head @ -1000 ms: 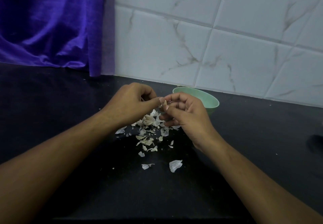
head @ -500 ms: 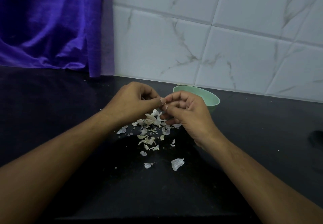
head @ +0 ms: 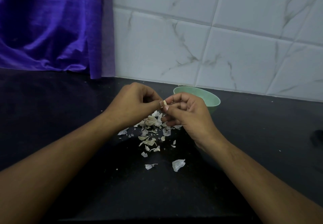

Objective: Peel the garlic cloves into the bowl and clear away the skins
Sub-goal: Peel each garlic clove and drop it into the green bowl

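**One clove between my fingertips, skins piled below**

I hold a small garlic clove (head: 164,102) up in the air, pinched from both sides. My left hand (head: 132,105) has its fingers curled in, with thumb and forefinger closed on the clove's left end. My right hand (head: 188,113) meets it from the other side, its thumb and forefinger nipping the right end and its other fingers loosely bent underneath. Only a pale, cream-coloured sliver of the clove shows between my nails. Whether any skin still clings to it I cannot tell.

The clove hangs above the black surface (head: 262,136), in front of the green bowl (head: 212,99) and to its left. The bowl stands just behind my right hand, close to the white marbled tile wall (head: 227,40), and my fingers hide part of its rim. I cannot see what lies inside it.

Beneath my hands the skins (head: 150,136) lie scattered: thin, papery, whitish flakes, thickest directly under the clove. A few larger curled pieces lie nearer to me. A purple curtain (head: 52,28) hangs at the back left.
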